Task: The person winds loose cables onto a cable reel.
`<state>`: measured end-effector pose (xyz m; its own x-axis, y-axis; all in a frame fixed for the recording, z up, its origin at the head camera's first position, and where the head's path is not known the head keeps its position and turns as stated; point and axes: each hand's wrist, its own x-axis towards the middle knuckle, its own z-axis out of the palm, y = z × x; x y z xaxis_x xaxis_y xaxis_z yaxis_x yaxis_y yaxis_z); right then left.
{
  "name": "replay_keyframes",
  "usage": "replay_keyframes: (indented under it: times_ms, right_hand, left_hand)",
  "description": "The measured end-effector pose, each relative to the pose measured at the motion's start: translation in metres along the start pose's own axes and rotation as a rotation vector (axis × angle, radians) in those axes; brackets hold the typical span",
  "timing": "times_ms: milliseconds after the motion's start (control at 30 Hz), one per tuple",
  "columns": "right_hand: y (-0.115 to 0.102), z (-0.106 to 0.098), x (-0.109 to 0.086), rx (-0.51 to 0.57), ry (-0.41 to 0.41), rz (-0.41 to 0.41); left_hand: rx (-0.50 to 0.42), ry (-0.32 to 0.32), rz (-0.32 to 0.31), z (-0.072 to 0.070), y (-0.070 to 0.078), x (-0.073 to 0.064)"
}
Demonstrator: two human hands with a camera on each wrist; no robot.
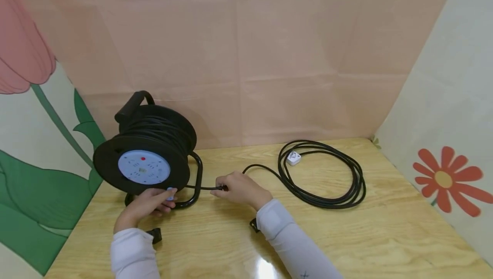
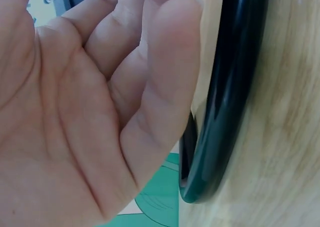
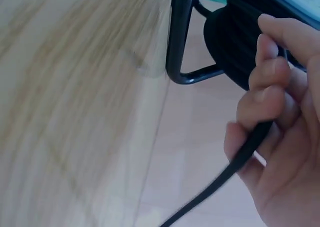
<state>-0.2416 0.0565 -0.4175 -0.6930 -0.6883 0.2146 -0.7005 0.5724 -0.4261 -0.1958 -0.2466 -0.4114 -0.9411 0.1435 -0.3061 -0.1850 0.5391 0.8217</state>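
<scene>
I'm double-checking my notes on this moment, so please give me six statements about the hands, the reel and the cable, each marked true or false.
1. The right hand grips the black cable. True.
2. A white plug lies at the loose coil. True.
3. The left hand holds the white plug. False: it pinches a blue knob near the lower edge of the reel.
4. The round socket plate is yellow all over. False: it is light blue, with a small red spot.
5. In the head view, the coil lies left of the reel. False: it lies to its right.
6. Cable is wound around the reel. True.
</scene>
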Motion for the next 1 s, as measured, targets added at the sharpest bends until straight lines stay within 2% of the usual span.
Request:
replay_keyframes:
  times_ms: [133, 333, 400, 600, 833, 1000]
  right_hand:
    - [-0.007, -0.005, -0.002, -0.074, -0.009, 0.031]
    - [-0.018, -0.018, -0.005, 0.096, -0.115, 0.04]
    - [-0.017, -0.025, -0.008, 0.071, -0.12, 0.069]
    - [0.008, -0.041, -0.02, -0.145, 0.014, 0.211]
    - [0.041, -0.053, -0.032, -0.067, 0.068, 0.337]
    - [0.055, -0.063, -0.041, -0.047, 0.109, 0.411]
  left_hand:
    - [0.005, 0.006, -0.002, 0.001, -0.001, 0.0]
    - [0.013, 0.025, 0.001, -0.001, -0.003, 0.001]
    - [0.01, 0.035, -0.001, -0.003, -0.005, 0.0]
    - [0.0, 0.068, -0.023, -0.004, -0.014, -0.003]
    - [-0.016, 0.09, -0.024, -0.007, -0.02, -0.005]
    - [-0.025, 0.099, -0.02, -0.011, -0.024, -0.004]
